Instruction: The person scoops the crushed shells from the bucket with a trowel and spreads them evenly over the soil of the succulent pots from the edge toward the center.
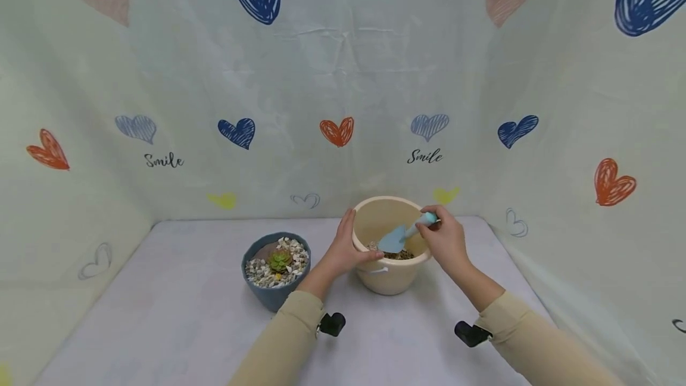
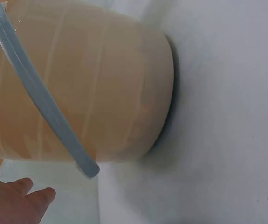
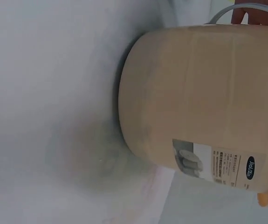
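Note:
A cream plastic bucket stands upright on the table, with brown and pale loose material at its bottom. My left hand holds its left side, thumb along the front rim and fingers spread up the side. In my right hand, the fingers pinch the handle end of a small light-blue trowel over the right rim. The trowel's blade points down into the bucket, close over the material. The left wrist view shows the bucket's grey carrying handle hanging against its wall.
Left of the bucket sits a blue pot holding a green succulent among white and grey pebbles. A printed label is on the bucket's side. Behind the table hangs a pale curtain with hearts.

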The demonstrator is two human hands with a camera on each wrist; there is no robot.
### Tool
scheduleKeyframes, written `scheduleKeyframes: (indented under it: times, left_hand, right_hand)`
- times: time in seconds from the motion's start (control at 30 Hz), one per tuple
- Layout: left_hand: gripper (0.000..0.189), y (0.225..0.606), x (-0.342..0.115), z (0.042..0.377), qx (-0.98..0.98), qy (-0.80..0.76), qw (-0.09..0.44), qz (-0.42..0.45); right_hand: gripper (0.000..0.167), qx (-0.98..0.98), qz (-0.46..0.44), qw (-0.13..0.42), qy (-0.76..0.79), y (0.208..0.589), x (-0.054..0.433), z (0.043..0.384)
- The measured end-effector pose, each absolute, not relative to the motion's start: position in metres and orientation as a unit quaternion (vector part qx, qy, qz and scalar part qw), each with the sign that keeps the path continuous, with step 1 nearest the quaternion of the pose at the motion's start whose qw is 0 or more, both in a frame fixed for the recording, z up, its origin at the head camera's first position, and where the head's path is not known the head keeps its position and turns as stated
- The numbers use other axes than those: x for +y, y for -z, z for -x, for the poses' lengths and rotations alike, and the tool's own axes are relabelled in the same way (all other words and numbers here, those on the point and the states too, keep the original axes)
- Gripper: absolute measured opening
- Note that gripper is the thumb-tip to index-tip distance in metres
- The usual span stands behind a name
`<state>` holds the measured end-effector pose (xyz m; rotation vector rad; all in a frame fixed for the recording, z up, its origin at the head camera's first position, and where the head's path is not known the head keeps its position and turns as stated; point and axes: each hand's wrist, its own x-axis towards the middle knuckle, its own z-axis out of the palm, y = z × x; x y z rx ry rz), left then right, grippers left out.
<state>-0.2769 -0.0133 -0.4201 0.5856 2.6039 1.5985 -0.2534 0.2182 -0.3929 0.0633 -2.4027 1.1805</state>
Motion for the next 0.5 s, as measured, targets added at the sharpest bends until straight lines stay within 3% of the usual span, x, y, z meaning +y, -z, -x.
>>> scheduleKeyframes:
  times: [0.27, 0.5]
  left_hand:
    - [0.117, 0.423, -0.012, 0.271, 0.833, -0.521, 0.021, -0.183]
    - [0.115, 0.420, -0.011, 0.277, 0.838, -0.520, 0.032, -0.166]
  right_hand:
    - [0.029, -0.859, -0.018, 0.300, -0.415, 0.408, 0.213, 0.251]
    - [0.030, -0.876, -0.030, 0.264, -0.402, 0.406, 0.216, 0.259]
